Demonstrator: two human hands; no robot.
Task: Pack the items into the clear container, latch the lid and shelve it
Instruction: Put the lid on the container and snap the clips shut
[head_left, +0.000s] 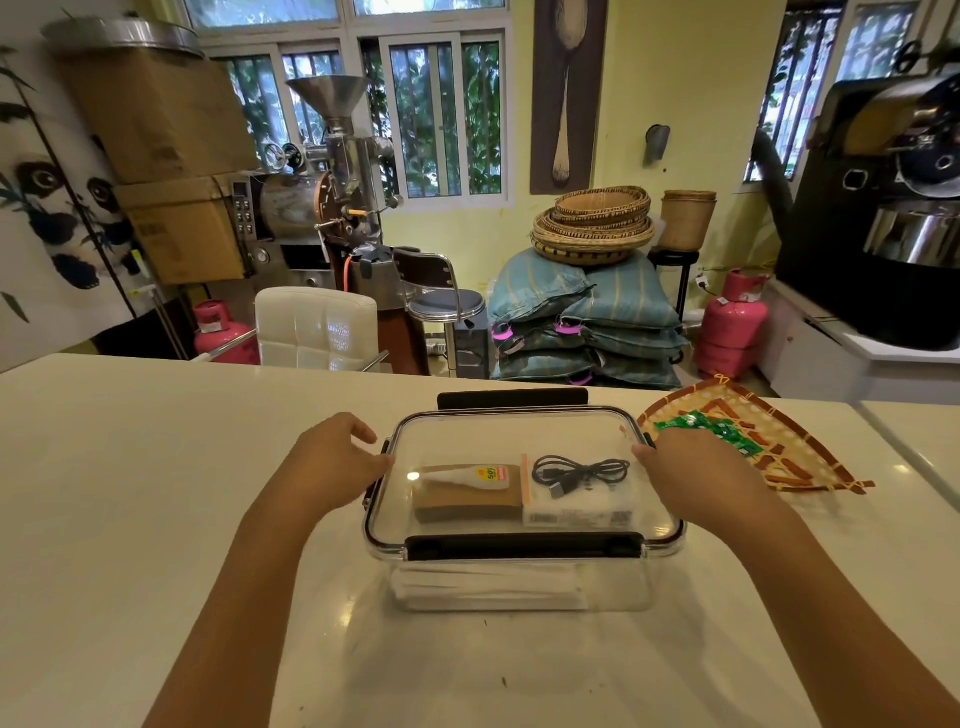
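A clear container (519, 582) sits mid-table with its transparent lid (467, 441) lying on top. Through the lid I see a glue tube (467, 477) on a brown box (465, 501), and a black cable (579, 472) on a white packet (576, 512). The front black latch (522, 545) is folded down; the rear latch (511, 399) stands up. My left hand (332, 467) touches the lid's left edge at the side latch, fingers spread. My right hand (696, 475) rests at the lid's right edge, covering that side latch.
A woven tray (810, 457) with green packets (711, 428) lies just right of the container, behind my right hand. Beyond the table's far edge stand a white chair (317, 327), a stool, stacked sacks and pink gas cylinders.
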